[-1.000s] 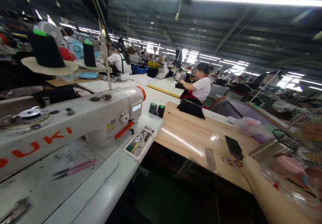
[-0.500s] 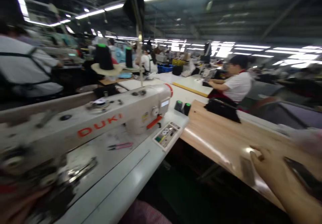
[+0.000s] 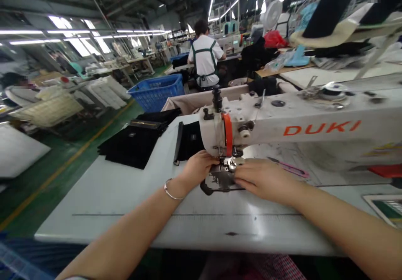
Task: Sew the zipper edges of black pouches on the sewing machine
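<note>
My left hand (image 3: 198, 169), a bracelet at its wrist, reaches to the left side of the presser foot (image 3: 230, 163) on a white sewing machine (image 3: 314, 125). Its fingers are closed together, the tips partly hidden. Right behind it a black fabric piece (image 3: 190, 137) with a small label lies on the machine table, partly covered by the machine head. My right hand (image 3: 260, 179) is at the right side of the presser foot, its fingers bent and pressed together over the metal plate (image 3: 220, 181). What either hand pinches is hidden. Pink-handled thread snips (image 3: 292, 169) lie behind my right hand.
Stacked black fabric pieces (image 3: 130, 146) lie on the table's left part. A blue basket (image 3: 157, 90) stands beyond them. A parts tray (image 3: 386, 208) is at the right edge. Thread cones (image 3: 329, 7) rise behind the machine. A person (image 3: 205, 55) sits ahead, back turned.
The view has swung left. My right hand has come from the wooden table beside a phone to the presser foot. My left hand, blurred at the lower left before, now shows clearly.
</note>
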`<act>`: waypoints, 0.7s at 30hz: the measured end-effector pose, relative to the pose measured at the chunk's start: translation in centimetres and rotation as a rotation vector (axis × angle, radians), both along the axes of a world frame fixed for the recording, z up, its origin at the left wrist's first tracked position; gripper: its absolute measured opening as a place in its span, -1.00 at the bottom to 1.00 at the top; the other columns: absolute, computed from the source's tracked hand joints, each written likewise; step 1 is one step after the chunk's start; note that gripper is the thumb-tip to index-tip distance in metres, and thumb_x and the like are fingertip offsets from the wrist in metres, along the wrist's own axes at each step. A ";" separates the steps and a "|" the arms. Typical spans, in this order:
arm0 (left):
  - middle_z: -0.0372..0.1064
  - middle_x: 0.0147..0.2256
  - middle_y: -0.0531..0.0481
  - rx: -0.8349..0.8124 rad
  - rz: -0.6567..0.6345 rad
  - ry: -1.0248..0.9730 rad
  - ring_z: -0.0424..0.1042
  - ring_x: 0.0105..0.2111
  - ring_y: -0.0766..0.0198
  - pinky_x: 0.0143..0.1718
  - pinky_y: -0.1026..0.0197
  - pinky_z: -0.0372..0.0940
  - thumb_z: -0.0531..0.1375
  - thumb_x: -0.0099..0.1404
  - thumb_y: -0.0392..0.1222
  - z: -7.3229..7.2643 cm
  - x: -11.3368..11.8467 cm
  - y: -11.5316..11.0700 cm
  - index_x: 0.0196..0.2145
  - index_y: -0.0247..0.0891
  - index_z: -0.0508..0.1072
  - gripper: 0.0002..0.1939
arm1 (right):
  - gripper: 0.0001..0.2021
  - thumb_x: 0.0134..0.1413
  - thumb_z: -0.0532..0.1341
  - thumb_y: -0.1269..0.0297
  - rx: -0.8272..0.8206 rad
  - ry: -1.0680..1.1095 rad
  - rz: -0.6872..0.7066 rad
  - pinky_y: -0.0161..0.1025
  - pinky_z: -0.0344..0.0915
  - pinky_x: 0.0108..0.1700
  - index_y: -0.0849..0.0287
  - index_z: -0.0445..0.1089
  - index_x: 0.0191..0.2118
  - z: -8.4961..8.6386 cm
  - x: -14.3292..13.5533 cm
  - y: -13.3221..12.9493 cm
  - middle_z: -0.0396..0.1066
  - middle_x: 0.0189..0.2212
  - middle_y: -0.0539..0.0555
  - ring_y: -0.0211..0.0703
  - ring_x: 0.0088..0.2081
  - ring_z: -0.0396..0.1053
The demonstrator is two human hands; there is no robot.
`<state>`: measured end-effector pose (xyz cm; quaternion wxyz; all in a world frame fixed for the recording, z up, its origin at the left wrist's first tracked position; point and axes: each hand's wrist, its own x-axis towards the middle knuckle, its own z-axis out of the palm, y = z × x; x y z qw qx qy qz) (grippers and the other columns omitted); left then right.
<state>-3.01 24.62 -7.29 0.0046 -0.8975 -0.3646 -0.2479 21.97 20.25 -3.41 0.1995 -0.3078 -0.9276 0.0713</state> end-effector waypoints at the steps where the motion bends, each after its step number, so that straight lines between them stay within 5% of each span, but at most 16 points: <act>1: 0.56 -0.25 0.04 -0.010 0.001 -0.009 0.50 -0.20 0.25 -0.10 0.18 0.44 0.15 0.23 -0.48 0.1 0.0 -0.1 -0.25 -0.18 0.59 -0.71 | -0.88 0.19 0.18 0.29 -0.012 -0.006 0.008 -0.21 0.29 -0.24 0.11 0.45 -0.34 -0.5 -0.8 0.7 0.47 -0.37 0.01 -0.16 -0.30 0.41; 6: 0.56 -0.20 0.03 -0.074 -0.017 -0.015 0.50 -0.14 0.24 -0.03 0.15 0.42 0.17 0.25 -0.46 0.4 -0.2 -0.3 -0.22 -0.19 0.58 -0.73 | -0.81 0.25 0.12 0.25 -0.105 0.009 0.021 -0.16 0.21 -0.20 0.13 0.39 -0.37 -2.6 -1.3 1.4 0.43 -0.38 0.03 -0.13 -0.28 0.37; 21: 0.55 -0.17 0.00 -0.016 -0.049 -0.008 0.50 -0.14 0.29 -0.01 0.20 0.39 0.10 0.31 -0.47 1.3 0.2 -2.0 -0.19 -0.28 0.54 -0.74 | -0.87 0.23 0.14 0.28 -0.099 0.080 0.028 -0.19 0.15 -0.27 0.12 0.40 -0.32 -2.5 -1.3 1.7 0.40 -0.43 0.01 -0.15 -0.35 0.35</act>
